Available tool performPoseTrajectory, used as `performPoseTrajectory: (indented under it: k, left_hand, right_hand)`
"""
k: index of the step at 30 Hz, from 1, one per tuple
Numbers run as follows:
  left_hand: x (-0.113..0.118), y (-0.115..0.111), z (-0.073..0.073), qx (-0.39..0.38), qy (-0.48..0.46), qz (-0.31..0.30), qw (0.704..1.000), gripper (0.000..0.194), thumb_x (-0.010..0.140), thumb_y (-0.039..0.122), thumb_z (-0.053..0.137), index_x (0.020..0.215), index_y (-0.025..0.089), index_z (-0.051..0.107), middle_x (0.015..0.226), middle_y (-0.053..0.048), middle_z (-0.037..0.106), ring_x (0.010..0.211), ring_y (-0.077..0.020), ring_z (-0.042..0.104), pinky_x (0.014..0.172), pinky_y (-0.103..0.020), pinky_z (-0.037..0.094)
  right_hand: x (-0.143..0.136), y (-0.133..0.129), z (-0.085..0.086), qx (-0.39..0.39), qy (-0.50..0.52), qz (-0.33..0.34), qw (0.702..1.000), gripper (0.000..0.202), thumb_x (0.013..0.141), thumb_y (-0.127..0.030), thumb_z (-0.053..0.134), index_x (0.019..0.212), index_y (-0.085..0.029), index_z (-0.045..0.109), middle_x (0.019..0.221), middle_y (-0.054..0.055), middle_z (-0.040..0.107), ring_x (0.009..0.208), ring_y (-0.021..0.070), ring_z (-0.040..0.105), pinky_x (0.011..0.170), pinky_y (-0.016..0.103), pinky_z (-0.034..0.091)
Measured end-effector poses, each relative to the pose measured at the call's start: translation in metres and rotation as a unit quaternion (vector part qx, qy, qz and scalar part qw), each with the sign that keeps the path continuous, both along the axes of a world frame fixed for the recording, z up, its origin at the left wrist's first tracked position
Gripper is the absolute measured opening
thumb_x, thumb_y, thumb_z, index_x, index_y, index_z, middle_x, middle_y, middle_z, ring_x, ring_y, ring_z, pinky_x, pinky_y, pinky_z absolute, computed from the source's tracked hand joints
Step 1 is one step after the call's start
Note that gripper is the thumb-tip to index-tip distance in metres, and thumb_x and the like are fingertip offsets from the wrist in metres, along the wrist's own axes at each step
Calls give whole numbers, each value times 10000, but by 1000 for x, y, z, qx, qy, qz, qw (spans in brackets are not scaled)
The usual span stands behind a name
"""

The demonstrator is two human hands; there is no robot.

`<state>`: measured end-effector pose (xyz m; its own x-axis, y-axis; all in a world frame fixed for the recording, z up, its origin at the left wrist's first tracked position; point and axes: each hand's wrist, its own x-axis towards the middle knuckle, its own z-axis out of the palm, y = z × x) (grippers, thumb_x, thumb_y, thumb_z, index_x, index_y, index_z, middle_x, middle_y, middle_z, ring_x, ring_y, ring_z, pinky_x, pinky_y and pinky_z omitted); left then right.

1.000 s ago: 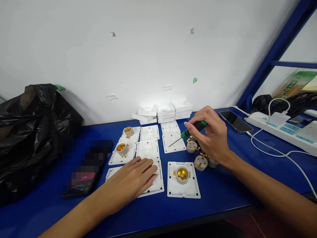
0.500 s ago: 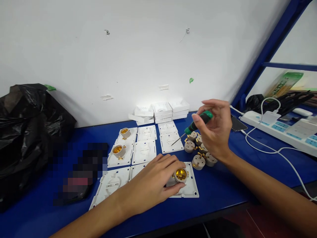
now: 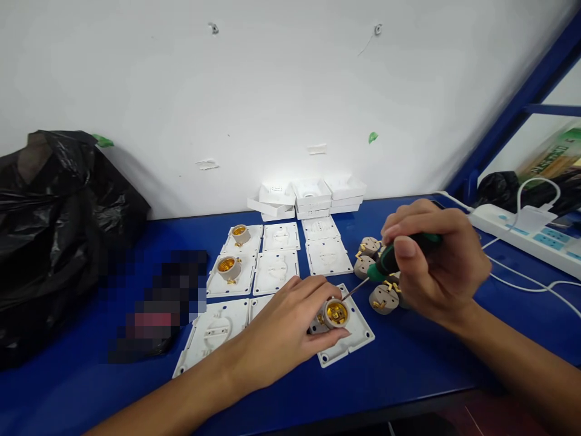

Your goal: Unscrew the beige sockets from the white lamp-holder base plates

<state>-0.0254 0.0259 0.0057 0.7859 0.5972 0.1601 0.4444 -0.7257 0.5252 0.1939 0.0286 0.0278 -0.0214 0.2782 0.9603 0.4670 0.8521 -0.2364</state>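
My left hand [image 3: 290, 327] grips a round lamp socket [image 3: 336, 313] with a brass-coloured threaded inside, thumb on the near side and fingers on the far side. That socket sits on a square white plate [image 3: 356, 339], which lies turned on the blue table. In my right hand [image 3: 440, 260] is a green and black screwdriver [image 3: 381, 264], its thin shaft slanting down to the left. Its tip meets the socket's far right rim; whether it sits in a screw I cannot tell. Loose sockets [image 3: 384, 299] lie under and beside my right hand, partly hidden by it.
More white plates [image 3: 276, 271] lie in rows, two bearing sockets [image 3: 228, 267]. White square covers [image 3: 313, 194] are stacked by the wall. A black bag [image 3: 68, 242] and a blurred dark object [image 3: 158, 309] are left; a power strip [image 3: 521, 233] with white cables is right.
The screwdriver has come down from above the plates to the held socket's rim. The plate under that socket has turned, and the camera view has shifted slightly.
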Motion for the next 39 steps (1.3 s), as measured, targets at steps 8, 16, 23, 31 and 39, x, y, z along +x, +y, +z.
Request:
performPoseTrajectory:
  k: [8, 16, 23, 31, 39]
  left_hand:
    - [-1, 1, -3, 18, -6, -11, 1000, 285, 952, 344, 752, 1156, 226, 591, 1120, -17, 698, 1009, -229, 668, 960, -396, 505]
    - [-1, 0, -1, 6, -6, -10, 1000, 303, 947, 325, 759, 1178, 234, 584, 1112, -11, 705, 1000, -222, 667, 951, -395, 520]
    - [-1, -1, -3, 23, -17, 0, 1000, 308, 926, 321, 781, 1157, 233, 598, 1096, -16, 699, 967, -231, 659, 909, -394, 540]
    - [-2, 1, -5, 13, -13, -6, 1000, 319, 947, 342, 757, 1191, 228, 587, 1148, -34, 699, 1014, -248, 657, 937, -413, 531]
    - [-1, 1, -1, -1, 2, -8, 1000, 319, 959, 347, 742, 1209, 232, 580, 1182, -40, 692, 1079, -255, 665, 1025, -439, 482]
  right_hand:
    - [-8, -8, -5, -40, -54, 24, 997, 76, 956, -203, 639, 1005, -260, 644, 748, 9, 677, 706, 203, 635, 624, 386, 534]
    - [-11, -10, -7, -30, -105, 35, 993, 149, 910, -131, 691, 1007, -237, 652, 734, 8, 698, 661, 181, 649, 574, 337, 532]
    - [-16, -11, -5, -17, -83, 66, 994, 192, 901, -124, 704, 1058, -230, 671, 732, 5, 686, 635, 169, 630, 531, 323, 513]
    - [-9, -13, -5, -135, -48, 118, 983, 467, 859, -151, 798, 1274, -261, 613, 974, 29, 712, 802, 182, 676, 671, 349, 569]
    - [-1, -15, 1, -187, -121, 137, 965, 452, 960, -99, 641, 1387, -234, 577, 1023, 43, 707, 853, 165, 656, 748, 346, 555]
